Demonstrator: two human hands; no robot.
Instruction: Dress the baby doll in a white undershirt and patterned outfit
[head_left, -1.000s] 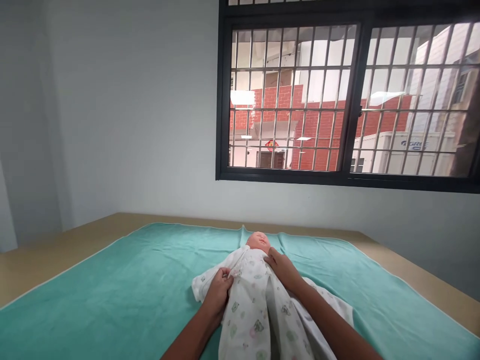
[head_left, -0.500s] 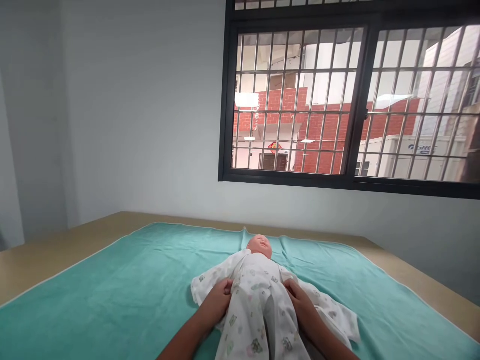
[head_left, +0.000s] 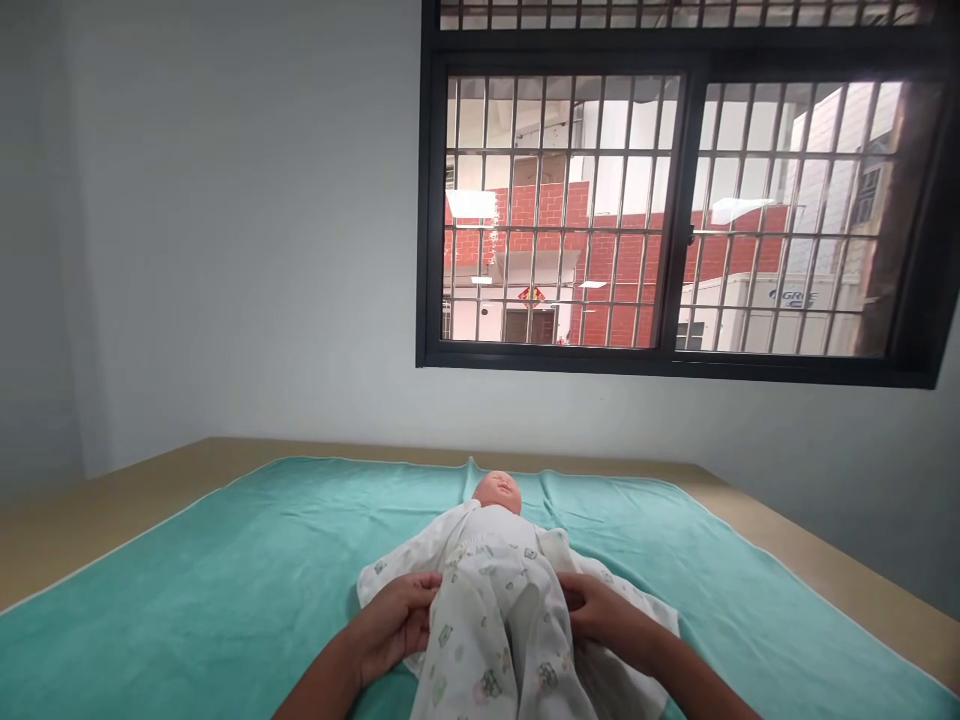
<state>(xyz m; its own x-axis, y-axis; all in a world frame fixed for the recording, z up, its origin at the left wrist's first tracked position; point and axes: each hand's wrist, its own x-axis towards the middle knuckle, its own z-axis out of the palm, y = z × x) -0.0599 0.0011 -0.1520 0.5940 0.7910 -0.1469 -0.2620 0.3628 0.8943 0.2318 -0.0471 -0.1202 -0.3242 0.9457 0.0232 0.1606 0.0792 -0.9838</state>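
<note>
A baby doll (head_left: pixel 496 492) lies on its back on a green blanket (head_left: pixel 247 570), head pointing away from me. It wears a white printed garment (head_left: pixel 491 600) that spreads out to both sides. My left hand (head_left: pixel 394 622) is closed on the garment's left edge beside the doll's body. My right hand (head_left: pixel 604 612) grips the cloth on the right side, fingers curled into the fabric. Both forearms come in from the bottom of the view.
The blanket covers a tan platform (head_left: pixel 112 500) that runs to the grey walls. A barred window (head_left: pixel 667 215) with a black frame fills the upper right wall, with brick buildings outside.
My right hand slid down from the doll's chest near the neck to its right side. My left hand shifted slightly lower on the cloth. The view moved a little to the right and up.
</note>
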